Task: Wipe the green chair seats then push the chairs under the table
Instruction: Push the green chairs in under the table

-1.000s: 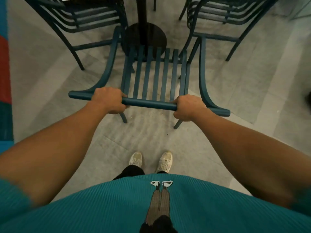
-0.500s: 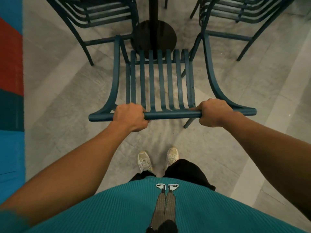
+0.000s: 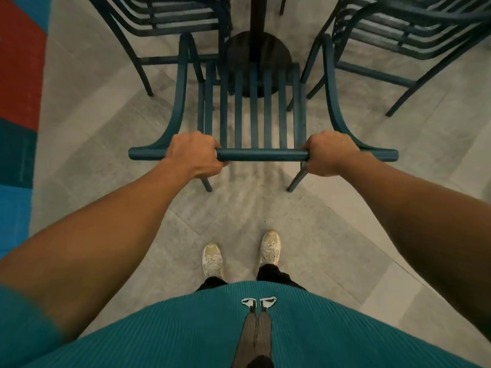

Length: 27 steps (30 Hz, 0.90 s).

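A dark green slatted metal chair (image 3: 253, 115) stands in front of me, seen from behind and above. My left hand (image 3: 192, 154) and my right hand (image 3: 329, 152) both grip its top back rail (image 3: 263, 155), one near each end. Its seat front reaches the round black table base (image 3: 259, 53) and black post (image 3: 259, 17). The tabletop is out of view.
Two more green chairs stand at the table, one at upper left (image 3: 164, 25) and one at upper right (image 3: 414, 35), close to this chair's arms. Grey tiled floor lies around. A red and blue floor strip (image 3: 18, 102) runs along the left. My shoes (image 3: 240, 254) stand behind the chair.
The chair has straightened from skewed to square with me and slid toward the table base. Both hands kept their grip on the back rail. My feet have spread a little.
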{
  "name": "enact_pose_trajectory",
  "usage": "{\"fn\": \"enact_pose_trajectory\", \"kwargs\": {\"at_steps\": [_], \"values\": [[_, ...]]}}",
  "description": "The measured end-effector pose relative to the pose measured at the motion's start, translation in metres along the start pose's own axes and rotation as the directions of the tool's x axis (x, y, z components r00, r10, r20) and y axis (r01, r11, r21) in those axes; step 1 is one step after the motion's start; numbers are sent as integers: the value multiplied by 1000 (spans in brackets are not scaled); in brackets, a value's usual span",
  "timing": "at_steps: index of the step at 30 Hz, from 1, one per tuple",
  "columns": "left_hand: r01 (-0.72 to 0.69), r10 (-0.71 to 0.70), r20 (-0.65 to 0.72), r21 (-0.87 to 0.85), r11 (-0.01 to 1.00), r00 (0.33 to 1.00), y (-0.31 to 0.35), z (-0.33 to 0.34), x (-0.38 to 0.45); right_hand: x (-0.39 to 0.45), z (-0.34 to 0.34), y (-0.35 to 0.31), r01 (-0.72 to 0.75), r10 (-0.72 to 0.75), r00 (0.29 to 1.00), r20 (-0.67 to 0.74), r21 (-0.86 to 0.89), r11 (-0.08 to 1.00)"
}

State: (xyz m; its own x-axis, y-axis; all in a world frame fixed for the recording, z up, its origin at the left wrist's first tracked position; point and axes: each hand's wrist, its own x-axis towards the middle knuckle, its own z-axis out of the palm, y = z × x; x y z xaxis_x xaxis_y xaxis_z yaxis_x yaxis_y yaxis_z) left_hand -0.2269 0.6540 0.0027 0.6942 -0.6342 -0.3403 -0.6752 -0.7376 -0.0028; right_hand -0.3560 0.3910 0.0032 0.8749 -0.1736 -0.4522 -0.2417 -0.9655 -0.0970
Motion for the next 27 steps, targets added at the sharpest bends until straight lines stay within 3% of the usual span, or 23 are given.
{"fn": "enact_pose_trajectory", "kwargs": {"at_steps": [16,27], "values": [[36,-36,-28,-5,999,999,12,-29,75,71,-37,48,16,-17,1000,-12,-46,999],[73,-74,-24,-41,996,997,16,-31,74,68,-41,50,13,-17,999,-39,-80,997]]}}
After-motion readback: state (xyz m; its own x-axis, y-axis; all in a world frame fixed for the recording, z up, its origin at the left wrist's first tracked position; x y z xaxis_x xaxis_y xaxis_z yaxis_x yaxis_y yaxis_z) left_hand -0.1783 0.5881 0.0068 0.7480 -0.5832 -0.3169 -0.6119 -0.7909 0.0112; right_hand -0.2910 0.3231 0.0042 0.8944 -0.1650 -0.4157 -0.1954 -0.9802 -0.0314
